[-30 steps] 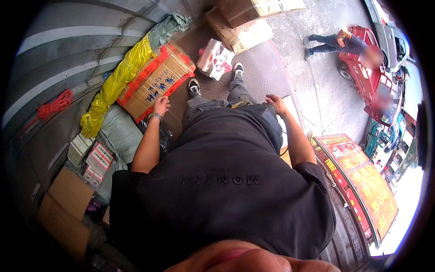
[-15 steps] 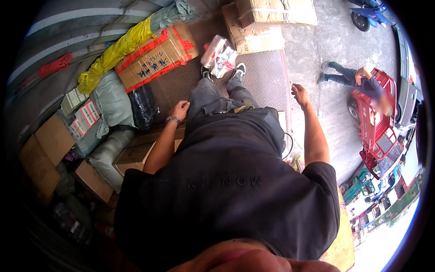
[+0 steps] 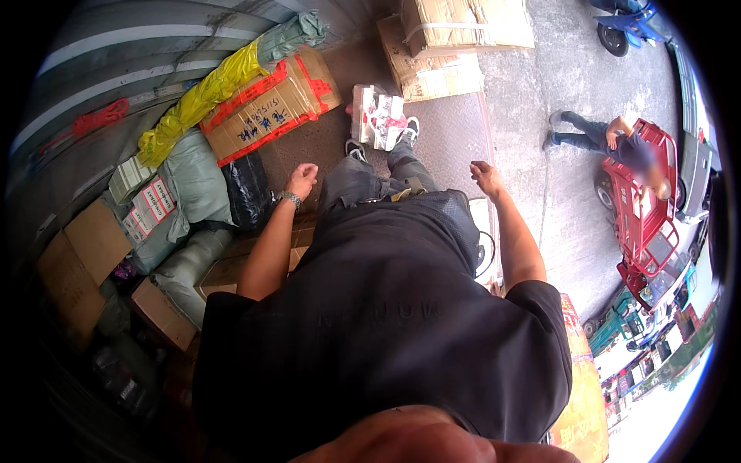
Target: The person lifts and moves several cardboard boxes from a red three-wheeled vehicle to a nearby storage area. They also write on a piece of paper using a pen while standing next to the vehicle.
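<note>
My left hand [image 3: 302, 181], with a watch at its wrist, hangs beside my left thigh, holding nothing, its fingers loosely bent and apart. On the other side, my right hand [image 3: 486, 179] is held out from my hip, empty, fingers slightly spread. Between and just beyond my shoes lies a bundle of small white and red packages [image 3: 378, 116] on the metal floor [image 3: 455, 127]. Nearest my left hand are a black plastic-wrapped parcel [image 3: 247, 189] and a brown carton with red tape [image 3: 270, 108]. Neither hand touches them.
Two stacked cartons [image 3: 463, 23] stand ahead. A yellow wrapped roll [image 3: 197, 100], grey-green sacks [image 3: 197, 177] and more boxes line the left wall. Past the floor's right edge, on concrete, a person [image 3: 590, 135] is beside a red cargo tricycle [image 3: 652, 208]. A yellow-orange carton [image 3: 583, 393] stands behind right.
Both hands have shifted, the left slightly up and the right inward and lower toward my hip. My view has moved slightly; the bundle by my feet now appears more upright and squared.
</note>
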`<state>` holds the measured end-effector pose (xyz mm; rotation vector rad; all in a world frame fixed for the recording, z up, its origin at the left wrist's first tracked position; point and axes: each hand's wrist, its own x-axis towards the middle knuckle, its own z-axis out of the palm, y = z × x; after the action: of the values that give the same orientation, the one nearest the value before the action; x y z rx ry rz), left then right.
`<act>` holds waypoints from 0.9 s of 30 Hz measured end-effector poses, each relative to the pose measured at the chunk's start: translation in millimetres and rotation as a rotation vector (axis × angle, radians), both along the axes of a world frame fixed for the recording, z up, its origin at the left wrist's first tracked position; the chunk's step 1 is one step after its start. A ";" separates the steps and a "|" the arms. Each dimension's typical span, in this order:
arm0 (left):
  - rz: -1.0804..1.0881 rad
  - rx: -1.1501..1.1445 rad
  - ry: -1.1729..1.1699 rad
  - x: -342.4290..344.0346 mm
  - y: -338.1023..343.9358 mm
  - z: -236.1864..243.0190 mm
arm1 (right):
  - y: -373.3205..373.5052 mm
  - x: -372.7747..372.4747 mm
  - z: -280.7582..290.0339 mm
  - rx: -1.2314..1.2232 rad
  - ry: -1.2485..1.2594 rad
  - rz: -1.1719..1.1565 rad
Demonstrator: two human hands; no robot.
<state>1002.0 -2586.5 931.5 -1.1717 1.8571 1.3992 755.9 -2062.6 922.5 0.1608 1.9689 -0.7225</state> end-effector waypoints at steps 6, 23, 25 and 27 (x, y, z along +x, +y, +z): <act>-0.037 0.050 -0.014 19.1 -28.2 1.3 | -23.7 28.4 12.1 -0.004 0.022 -0.149; -0.111 -0.014 -0.135 106.4 -286.1 -107.6 | -207.9 146.1 50.8 0.079 0.122 -0.083; -0.072 0.026 -0.168 102.4 -301.2 -117.4 | -217.5 157.5 63.5 0.091 0.089 -0.167; -0.032 0.058 -0.100 88.6 -302.2 -118.9 | -216.1 167.5 72.4 0.128 0.090 -0.218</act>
<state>1090.5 -2888.7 812.5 -1.1566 1.7478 1.3429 923.5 -2278.7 994.9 0.4326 2.1062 -0.7537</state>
